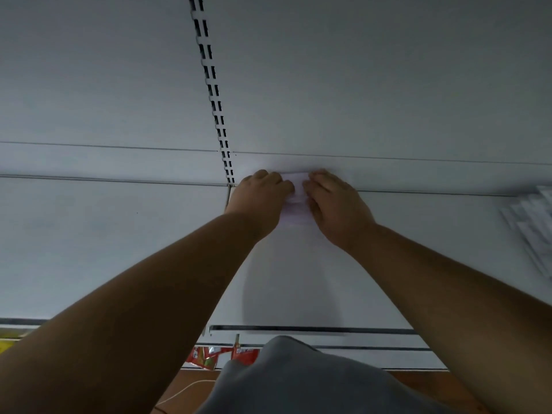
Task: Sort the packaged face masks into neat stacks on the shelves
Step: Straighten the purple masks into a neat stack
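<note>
Both arms reach forward across a white shelf (pixel 119 234) to its far edge, where it meets the pale back panel (pixel 358 85).

Left hand (pixel 260 198) and right hand (pixel 337 204) sit side by side, each with fingers curled down over a small white stack of packaged face masks (pixel 295 195). The stack lies flat at the far side of the shelf, pushed up against the back panel, just right of the slotted upright (pixel 213 94) that runs up the panel. Only a narrow strip of the stack shows between the two hands — the rest is covered by them. Left hand grips the stack's left end, right hand grips its right end; fingertips nearly meet over the middle.

At the far right edge of the view, a second pile of white packets (pixel 534 231) lies fanned and blurred on the same shelf, well apart from the hands.

Near side: shelf front rail (pixel 313 329), then below it red snack packets (pixel 209 355) on a lower level, and a thin white cord (pixel 185 389) on brown floor. Grey garment (pixel 298 380) of the person fills the bottom middle — detail too dim to say more.
</note>
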`<state>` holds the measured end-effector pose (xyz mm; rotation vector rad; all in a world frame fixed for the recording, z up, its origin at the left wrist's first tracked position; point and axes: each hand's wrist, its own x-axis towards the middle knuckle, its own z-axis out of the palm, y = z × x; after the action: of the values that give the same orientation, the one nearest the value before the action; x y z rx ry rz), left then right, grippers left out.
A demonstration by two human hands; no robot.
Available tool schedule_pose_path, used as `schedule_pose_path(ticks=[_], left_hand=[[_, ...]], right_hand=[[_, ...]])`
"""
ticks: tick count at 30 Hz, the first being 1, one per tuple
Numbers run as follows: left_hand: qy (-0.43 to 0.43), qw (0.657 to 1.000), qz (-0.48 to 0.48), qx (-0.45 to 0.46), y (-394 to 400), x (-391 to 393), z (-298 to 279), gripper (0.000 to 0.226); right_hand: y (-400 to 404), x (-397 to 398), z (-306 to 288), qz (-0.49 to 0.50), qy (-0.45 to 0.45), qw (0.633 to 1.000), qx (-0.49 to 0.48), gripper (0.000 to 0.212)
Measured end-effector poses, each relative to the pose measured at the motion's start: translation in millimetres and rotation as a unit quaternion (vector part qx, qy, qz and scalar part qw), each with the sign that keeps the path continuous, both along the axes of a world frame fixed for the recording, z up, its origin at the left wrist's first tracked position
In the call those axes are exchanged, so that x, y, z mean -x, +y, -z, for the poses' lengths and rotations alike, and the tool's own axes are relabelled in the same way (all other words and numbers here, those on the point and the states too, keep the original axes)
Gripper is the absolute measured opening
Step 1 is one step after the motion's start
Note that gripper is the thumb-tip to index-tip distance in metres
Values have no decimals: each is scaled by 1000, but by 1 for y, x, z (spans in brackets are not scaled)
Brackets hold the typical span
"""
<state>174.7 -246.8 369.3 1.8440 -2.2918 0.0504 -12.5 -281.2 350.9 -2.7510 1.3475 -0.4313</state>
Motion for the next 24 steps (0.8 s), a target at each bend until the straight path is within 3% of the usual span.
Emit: schedule_pose_path(ticks=[4, 6, 11, 17, 21, 24], left_hand=[[2, 998, -12, -55, 10, 7, 6, 47], [-15, 996, -11, -89, 19, 10, 14, 59], [-55, 992, 0, -111, 22, 6, 27, 65], [-78, 989, 9, -128, 18, 4, 26, 66], [6, 990, 15, -139, 15, 0, 16, 61], [95, 992, -4, -82, 20, -3, 14, 57]], right_hand=[[17, 0, 8, -2, 68, 994, -81, 94], [17, 2, 12, -4, 88, 992, -87, 102], [10, 4, 7, -25, 101, 991, -84, 103], [3, 7, 16, -8, 31, 994, -108, 74], [1, 8, 6, 9, 47, 994, -95, 73], [7, 12, 0, 22, 59, 995, -80, 74]])
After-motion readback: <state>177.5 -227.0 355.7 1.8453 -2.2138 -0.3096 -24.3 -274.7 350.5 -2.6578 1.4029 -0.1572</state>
